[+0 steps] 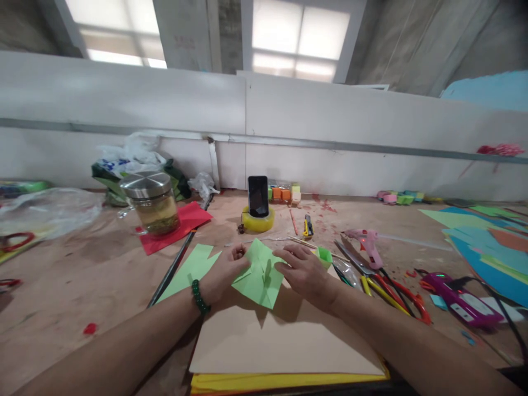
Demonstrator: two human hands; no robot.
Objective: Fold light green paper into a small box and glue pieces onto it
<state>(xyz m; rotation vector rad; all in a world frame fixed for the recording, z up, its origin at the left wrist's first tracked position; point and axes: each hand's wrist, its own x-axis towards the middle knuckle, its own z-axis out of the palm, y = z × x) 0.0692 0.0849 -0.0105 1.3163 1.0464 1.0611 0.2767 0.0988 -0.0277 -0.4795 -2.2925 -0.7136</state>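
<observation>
Green paper (pixel 259 280), frame centre: your left hand (pixel 226 268) and right hand (pixel 304 269) pinch opposite edges, probably to steady the folds. Tan sheet (pixel 284 349), lower centre: likely your work pad.

Lidded glass mug (pixel 154 204) on red paper (pixel 194 219), phone (pixel 258 197) upright at yellow tape roll (pixel 258 223).

A craft workshop. A pink plastic glue gun (pixel 372 245) lies well short of the brown bench's (pixel 61 280) back edge.
</observation>
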